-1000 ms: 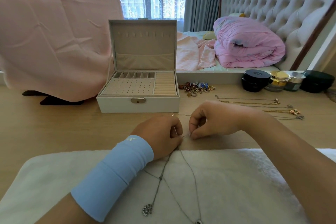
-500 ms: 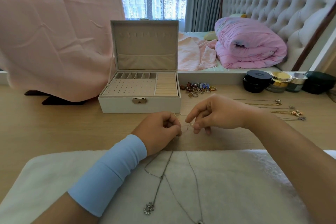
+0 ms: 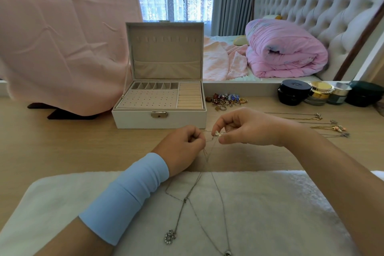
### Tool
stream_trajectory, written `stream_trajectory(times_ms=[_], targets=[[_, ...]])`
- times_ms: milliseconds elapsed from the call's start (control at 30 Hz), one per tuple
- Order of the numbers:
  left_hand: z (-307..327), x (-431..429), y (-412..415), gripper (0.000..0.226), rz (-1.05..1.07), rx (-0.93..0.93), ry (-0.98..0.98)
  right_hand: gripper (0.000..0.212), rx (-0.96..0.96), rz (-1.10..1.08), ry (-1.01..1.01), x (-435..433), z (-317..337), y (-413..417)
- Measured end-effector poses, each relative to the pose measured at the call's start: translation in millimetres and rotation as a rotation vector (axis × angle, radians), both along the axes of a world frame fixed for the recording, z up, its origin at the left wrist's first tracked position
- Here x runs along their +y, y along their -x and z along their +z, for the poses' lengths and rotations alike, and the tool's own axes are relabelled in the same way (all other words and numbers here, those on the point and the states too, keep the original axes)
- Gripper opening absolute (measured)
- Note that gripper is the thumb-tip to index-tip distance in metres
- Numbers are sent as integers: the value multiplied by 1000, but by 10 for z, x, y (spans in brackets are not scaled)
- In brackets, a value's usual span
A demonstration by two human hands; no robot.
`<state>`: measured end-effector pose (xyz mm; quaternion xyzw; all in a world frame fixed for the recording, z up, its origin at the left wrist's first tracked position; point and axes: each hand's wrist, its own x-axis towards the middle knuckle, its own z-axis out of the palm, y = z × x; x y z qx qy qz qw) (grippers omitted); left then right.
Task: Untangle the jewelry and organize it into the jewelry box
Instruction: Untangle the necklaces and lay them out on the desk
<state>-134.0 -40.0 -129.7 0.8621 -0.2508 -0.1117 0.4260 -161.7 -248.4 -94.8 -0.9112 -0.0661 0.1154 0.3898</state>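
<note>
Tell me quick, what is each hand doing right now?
Left hand: pinches the thin tangled silver necklace chains.
Right hand: pinches the same chains at a small pale charm.

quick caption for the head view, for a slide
Left hand and right hand pinch tangled thin silver chain necklaces trailing onto a white fluffy towel, open white jewelry box behind.
</note>
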Motion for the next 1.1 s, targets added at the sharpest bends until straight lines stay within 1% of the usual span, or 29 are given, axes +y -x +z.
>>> stream_trajectory(times_ms=[67, 167, 200, 267, 333, 367, 500, 567, 600, 667, 700, 733, 800, 867, 933, 967, 1067, 1100], targets=[[15, 0, 13, 15, 9, 28, 5, 18, -22, 23, 23, 2, -15, -2], [17, -2, 20, 14, 26, 50, 39, 15, -70, 16, 0, 5, -37, -22], [15, -4, 24, 13, 41, 52, 71, 11, -80, 15, -19, 8, -41, -28], [6, -8, 29, 10, 59, 71, 198, 3, -107, 19, -36, 9, -36, -32], [12, -9, 40, 13, 44, 99, 312, 8, -140, 28, -24, 12, -21, -27], [18, -7, 46, 15, 34, 98, 334, 11, -152, 28, -15, 13, -13, -26], [30, -3, 62, 32, 32, 5, 257, 17, -174, 16, -11, 35, 39, 13], [36, -20, 83, 34, 50, -6, 211, 18, -159, 2, -19, 61, 60, 36], [37, -29, 94, 31, 59, -16, 199, 21, -153, -6, -29, 86, 75, 52], [35, -40, 112, 18, 74, -60, 181, 41, -161, -22, -48, 123, 64, 55], [34, -38, 114, 12, 79, -91, 161, 47, -167, -32, -50, 130, 42, 40], [30, -33, 110, 9, 82, -118, 139, 48, -165, -42, -65, 149, 35, 42], [16, -17, 94, 9, 84, -145, 114, 44, -138, -65, -128, 165, 13, 37], [2, -3, 78, 11, 75, -149, 114, 31, -112, -97, -193, 167, 0, 26], [-3, 3, 71, 11, 56, -147, 132, 24, -103, -91, -198, 155, -3, 18], [-1, 5, 71, 11, 42, -142, 148, 26, -101, -78, -183, 147, -6, 15], [15, 11, 88, 9, 1, -79, 216, 40, -79, -53, -140, 123, -11, 14], [20, 13, 92, 9, -10, -52, 239, 38, -60, -47, -130, 119, -3, 21]])
